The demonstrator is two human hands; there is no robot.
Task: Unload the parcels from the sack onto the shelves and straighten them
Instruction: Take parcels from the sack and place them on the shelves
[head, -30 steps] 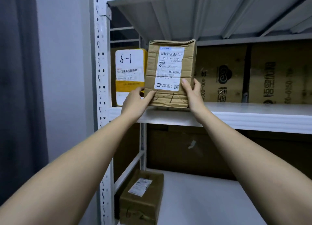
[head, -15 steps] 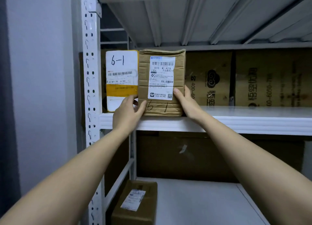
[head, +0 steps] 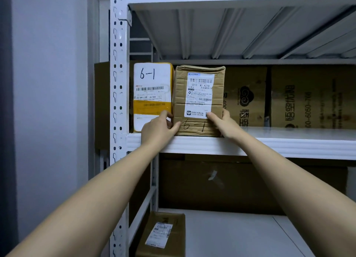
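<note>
Hands [head: 192, 125] gripping brown parcel [head: 199, 100], shelf [head: 269, 146]

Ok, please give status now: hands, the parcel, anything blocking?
Left hand and right hand grip the brown parcel. It stands upright on the shelf, against the yellow parcel. Nothing blocking.

On the middle shelf [head: 269, 145] a creased parcel [head: 198, 94] stands upright at the front edge, and just left of it, touching or almost touching, stands a second parcel [head: 152, 87] next to the upright post [head: 119, 83]. The left hand [head: 159, 128] lies at the lower left corner of the creased parcel and the right hand [head: 224, 124] at its lower right corner. Behind and to the right large cartons [head: 289, 96] stand along the back of the shelf, and on the lower shelf [head: 240, 235], near its left front, a third parcel [head: 163, 235] lies flat.
</note>
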